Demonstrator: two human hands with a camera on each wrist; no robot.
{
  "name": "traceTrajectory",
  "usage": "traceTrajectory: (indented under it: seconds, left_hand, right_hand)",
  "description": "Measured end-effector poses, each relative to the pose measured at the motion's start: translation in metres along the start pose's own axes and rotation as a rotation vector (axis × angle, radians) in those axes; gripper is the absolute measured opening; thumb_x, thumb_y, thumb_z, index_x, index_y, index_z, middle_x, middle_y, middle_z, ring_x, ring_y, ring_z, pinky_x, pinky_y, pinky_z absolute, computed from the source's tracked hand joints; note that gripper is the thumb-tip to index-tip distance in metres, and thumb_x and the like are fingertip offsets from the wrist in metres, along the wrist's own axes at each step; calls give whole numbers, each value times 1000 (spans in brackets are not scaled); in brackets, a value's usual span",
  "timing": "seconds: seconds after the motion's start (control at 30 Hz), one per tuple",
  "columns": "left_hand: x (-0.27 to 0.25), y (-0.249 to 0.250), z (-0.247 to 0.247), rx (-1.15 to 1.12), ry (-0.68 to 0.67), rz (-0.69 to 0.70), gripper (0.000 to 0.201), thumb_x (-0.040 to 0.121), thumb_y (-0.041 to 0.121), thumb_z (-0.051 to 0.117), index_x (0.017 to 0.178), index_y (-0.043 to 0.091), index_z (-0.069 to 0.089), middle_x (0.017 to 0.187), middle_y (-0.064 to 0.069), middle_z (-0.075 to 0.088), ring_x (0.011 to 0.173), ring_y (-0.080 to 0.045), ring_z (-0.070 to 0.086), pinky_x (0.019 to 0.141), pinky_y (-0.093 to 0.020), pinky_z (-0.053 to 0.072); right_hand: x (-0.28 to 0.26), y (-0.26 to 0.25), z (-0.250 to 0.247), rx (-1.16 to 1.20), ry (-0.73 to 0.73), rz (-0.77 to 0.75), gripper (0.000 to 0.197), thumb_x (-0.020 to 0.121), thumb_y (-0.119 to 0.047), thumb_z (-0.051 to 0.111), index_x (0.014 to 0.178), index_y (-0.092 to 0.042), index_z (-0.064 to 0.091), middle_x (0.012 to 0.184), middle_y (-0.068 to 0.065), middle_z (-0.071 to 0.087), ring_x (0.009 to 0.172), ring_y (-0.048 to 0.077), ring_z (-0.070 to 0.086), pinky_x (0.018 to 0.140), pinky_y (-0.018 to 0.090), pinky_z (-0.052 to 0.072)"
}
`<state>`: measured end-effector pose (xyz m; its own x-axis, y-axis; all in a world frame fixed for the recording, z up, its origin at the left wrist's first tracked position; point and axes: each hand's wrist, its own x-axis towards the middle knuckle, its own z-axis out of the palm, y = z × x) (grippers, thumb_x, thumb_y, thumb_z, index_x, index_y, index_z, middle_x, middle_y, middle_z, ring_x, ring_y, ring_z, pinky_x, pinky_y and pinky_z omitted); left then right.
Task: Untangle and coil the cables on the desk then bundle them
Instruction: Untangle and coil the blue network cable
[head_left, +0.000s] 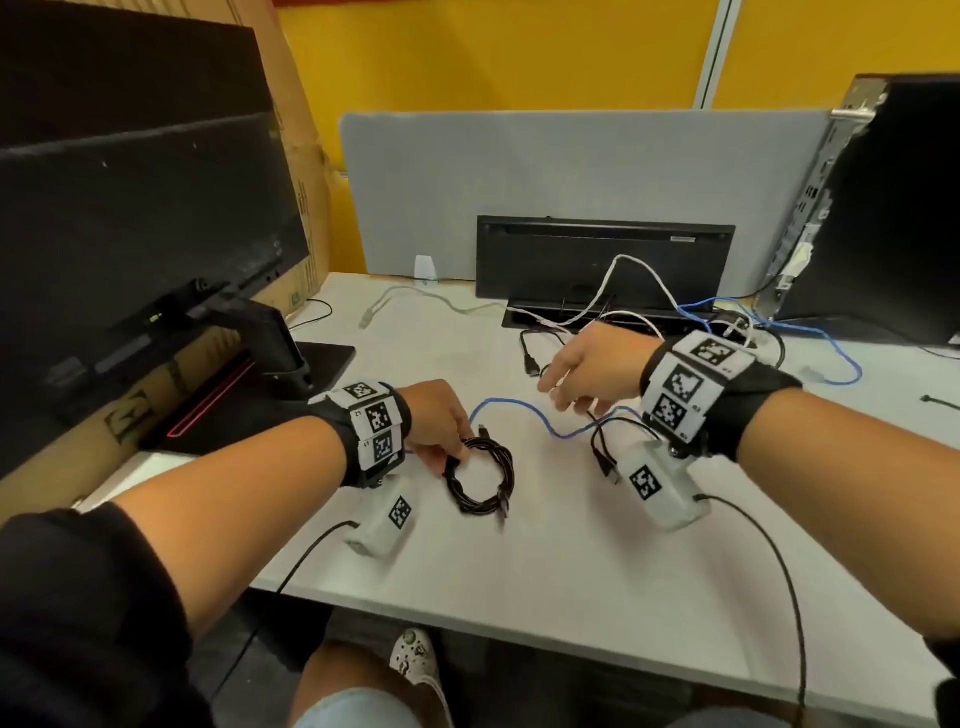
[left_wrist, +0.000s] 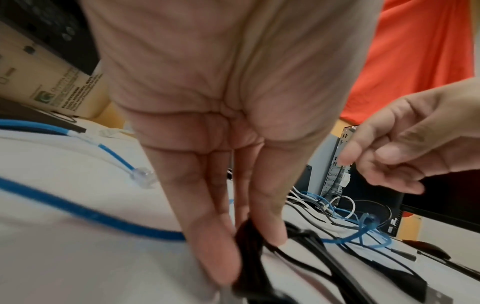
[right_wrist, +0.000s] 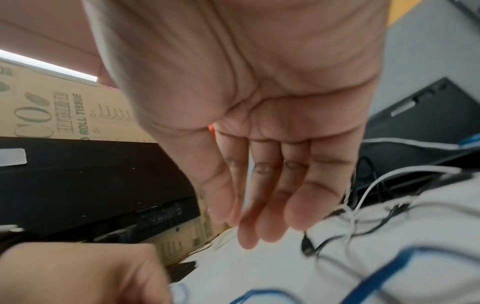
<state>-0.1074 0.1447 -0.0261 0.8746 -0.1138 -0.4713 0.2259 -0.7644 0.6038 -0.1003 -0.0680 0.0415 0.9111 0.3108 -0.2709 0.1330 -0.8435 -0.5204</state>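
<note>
On desk (head_left: 519, 561): left hand (head_left: 436, 418) fingers pinching black coil (head_left: 480, 480), contact partly hidden; right hand (head_left: 592, 366) loosely spread.

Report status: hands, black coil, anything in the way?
Left hand pinches the black coil on the desk. Right hand open, empty. Blue cable trails beside coil.

Head: above, facing down over the desk (head_left: 519, 561).
Left wrist: close along the palm, facing right.
Right wrist: close, facing left.
Shared: blue cable (head_left: 524, 410).
</note>
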Motion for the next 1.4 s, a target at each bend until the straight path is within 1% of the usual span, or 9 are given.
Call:
traceTrajectory:
  seconds: [0.23,0.4,0.57,0.67,0.83,0.93,1.03,1.13,1.4]
  left_hand:
    - [-5,55,-5,270,164,108,25,86,23,72,98,1,71,92,-15,73,83,-28,72,74,-39,61]
    - [2,112,19,288,131,336,26,91,26,64,100,3,72,97,-12,73,90,-27,70,80,-38,59]
    - [25,151,55,471,116,353,38,88,38,67,91,0,73,80,-10,69,67,-22,61,69,-32,56]
    - [35,164,71,642,141,302,41,86,45,66,70,8,61,61,-2,57,51,-14,51,56,-25,47]
    - [45,175,75,626,119,262,24,89,19,66,69,5,61,61,-5,57,55,-19,55,75,-33,57]
    - [42,185,63,377,140,288,16,93,11,60,93,-4,67,76,-15,64,53,-24,60,71,-40,59]
    - [33,203,42,343,258,459,15,94,13,59,96,3,70,85,-16,68,59,-25,63,66,-37,60]
    - [25,224,17,399,396,655,15,93,20,61,93,10,72,80,-4,65,64,-17,59,61,-27,48]
    - [-1,264,-27,277,534,861,17,94,22,61,89,11,71,60,4,52,56,-10,44,55,-26,33]
  right_hand:
    - [9,57,-40,-407,18,81,42,89,-10,65,130,-18,60,131,4,57,119,22,54,102,32,43]
    - [5,93,-42,-469,-58,175,50,85,-22,71,133,-23,57,134,2,54,120,21,51,100,29,41]
    - [5,109,-33,-571,-114,187,53,87,-30,68,137,-22,53,140,2,49,126,20,48,101,28,38]
    - [4,118,-31,-604,-101,181,54,86,-35,69,135,-21,55,135,1,54,121,21,53,98,28,42]
    - [3,131,-30,-593,-42,120,44,90,-33,63,132,-18,58,133,3,57,120,22,54,100,30,44]
    - [3,131,-40,-430,80,62,48,92,-33,60,137,-19,50,135,1,56,122,22,52,102,33,43]
    - [1,118,-62,-156,240,-48,45,95,-29,56,138,-19,48,123,4,63,112,21,58,95,33,46]
    - [-6,100,-90,171,400,-170,26,98,-19,50,122,-17,60,86,4,69,78,13,64,76,28,52]
    - [-34,65,-156,-39,752,-241,26,96,-37,54,97,-20,75,57,-9,49,55,7,44,47,15,29]
